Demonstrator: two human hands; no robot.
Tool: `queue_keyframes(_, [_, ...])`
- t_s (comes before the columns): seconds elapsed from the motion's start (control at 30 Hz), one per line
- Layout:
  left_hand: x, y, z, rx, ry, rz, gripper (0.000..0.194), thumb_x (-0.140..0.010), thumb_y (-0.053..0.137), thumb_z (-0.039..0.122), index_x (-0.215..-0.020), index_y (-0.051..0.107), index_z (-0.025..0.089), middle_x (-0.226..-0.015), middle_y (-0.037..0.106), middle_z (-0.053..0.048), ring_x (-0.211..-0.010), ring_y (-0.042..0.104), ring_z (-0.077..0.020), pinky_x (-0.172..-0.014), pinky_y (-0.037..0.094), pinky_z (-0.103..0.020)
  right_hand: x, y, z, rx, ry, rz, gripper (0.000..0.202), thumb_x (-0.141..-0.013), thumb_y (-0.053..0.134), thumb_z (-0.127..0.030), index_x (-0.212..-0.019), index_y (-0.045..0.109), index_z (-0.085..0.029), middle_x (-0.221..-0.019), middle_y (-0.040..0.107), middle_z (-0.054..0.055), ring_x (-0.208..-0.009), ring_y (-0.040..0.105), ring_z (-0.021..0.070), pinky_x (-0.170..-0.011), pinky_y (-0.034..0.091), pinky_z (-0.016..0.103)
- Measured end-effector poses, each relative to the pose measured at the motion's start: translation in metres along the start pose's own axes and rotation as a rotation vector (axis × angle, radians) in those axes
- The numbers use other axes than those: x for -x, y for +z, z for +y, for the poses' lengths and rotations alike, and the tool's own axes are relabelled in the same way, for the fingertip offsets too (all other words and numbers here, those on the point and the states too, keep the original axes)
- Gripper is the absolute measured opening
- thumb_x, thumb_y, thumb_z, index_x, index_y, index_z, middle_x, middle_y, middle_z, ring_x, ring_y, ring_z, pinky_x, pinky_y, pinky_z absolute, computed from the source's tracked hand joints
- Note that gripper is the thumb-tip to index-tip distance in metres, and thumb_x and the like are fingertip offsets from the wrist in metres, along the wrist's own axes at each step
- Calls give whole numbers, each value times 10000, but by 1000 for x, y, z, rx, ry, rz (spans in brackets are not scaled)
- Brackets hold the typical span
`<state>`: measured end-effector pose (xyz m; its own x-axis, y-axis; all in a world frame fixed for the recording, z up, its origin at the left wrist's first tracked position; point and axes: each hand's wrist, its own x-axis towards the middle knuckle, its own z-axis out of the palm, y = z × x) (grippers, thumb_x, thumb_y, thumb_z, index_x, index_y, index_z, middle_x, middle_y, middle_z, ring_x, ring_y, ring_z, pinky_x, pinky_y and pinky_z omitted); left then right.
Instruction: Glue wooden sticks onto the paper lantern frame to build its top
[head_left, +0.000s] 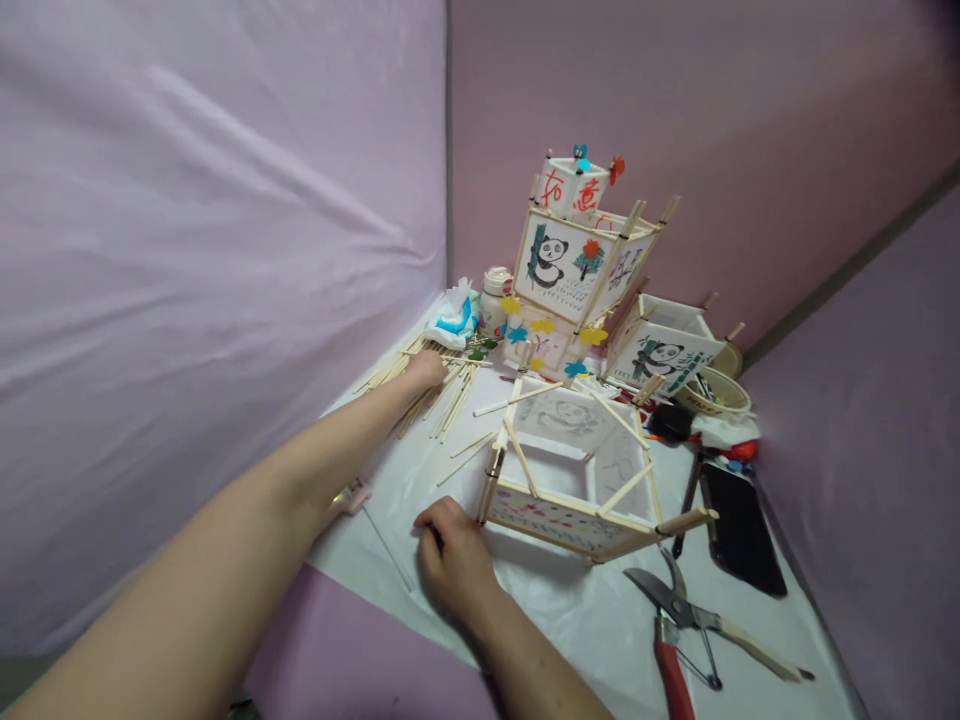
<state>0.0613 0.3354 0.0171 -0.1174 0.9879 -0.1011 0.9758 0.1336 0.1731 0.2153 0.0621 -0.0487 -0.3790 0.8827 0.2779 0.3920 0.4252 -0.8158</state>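
Note:
My left hand (427, 368) reaches out to the pile of thin bamboo sticks (453, 402) at the back left. Its fingers are closed on a bamboo stick (471, 361) lying crosswise over the others; the fingertips are mostly hidden. My right hand (455, 562) rests on the white-covered table near its front edge, fingers curled, with nothing visible in them. Just right of it stands a lantern frame (551, 515) of sticks and drawn paper panels, open at the top, with short diagonal sticks across its corners. Two loose sticks (463, 464) lie between the hands and this frame.
A tiered panda lantern (555, 260) stands at the back, beside another panda box (660, 350). Red-handled pruning shears (679, 612) and a black phone (742, 525) lie at right. A tissue pack (454, 318), white jar (495, 300) and tape roll (716, 392) stand farther back.

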Motion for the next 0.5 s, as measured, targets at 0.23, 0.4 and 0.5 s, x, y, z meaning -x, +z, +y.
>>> queue_keyframes(0.23, [12, -1, 0, -13, 27, 20, 298, -861, 618, 339, -1013, 746, 117, -1097, 736, -178, -1141, 642, -319, -967, 476, -330, 1, 0, 0, -18, -14, 7, 224, -826, 500, -43, -898, 614, -222, -890, 644, 29, -852, 626, 180, -776, 471, 280])
queue_keyframes(0.4, [7, 6, 14, 30, 54, -36, 282, -916, 645, 352, -1087, 697, 133, -1153, 698, -129, -1097, 648, -256, -960, 511, -397, 1, 1, 1, -21, 10, 3, 224, -823, 510, -42, -907, 619, -219, -893, 646, 28, -858, 633, 182, -778, 475, 281])
queue_keyframes(0.5, [-4, 3, 14, 63, 25, -65, 356, -944, 630, 383, -1213, 626, 150, -1216, 647, -95, -1067, 646, -233, -911, 553, -445, 0, 1, 2, -20, 14, -7, 217, -828, 517, -49, -915, 619, -218, -906, 646, 30, -869, 636, 183, -786, 475, 283])
